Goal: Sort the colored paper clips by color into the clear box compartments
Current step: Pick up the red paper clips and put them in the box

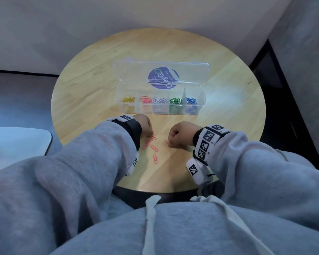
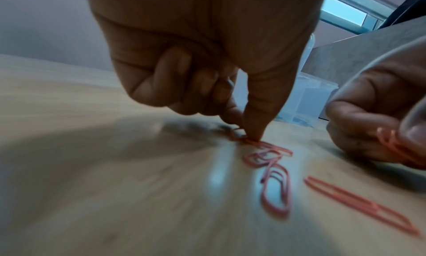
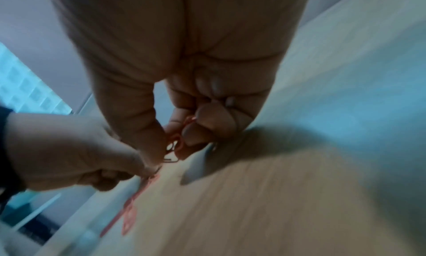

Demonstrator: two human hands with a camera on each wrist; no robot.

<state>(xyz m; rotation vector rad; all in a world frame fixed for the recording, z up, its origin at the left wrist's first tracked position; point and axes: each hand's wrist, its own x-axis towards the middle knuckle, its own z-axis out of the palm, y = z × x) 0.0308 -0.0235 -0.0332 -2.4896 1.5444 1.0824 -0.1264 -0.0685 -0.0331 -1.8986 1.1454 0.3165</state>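
A round table of pale, light-grained wood (image 1: 99, 85) stood against a plain off-white wall (image 1: 118, 13), which met a grey speckled wall (image 1: 306, 52) at the right — a dark strip (image 1: 276, 100) ran along its foot. Left of the table lay dim grey floor (image 1: 17, 100) and a white rounded-corner surface (image 1: 18, 142). Cool light glared on the wood; a bright window (image 2: 345, 12) showed beyond.
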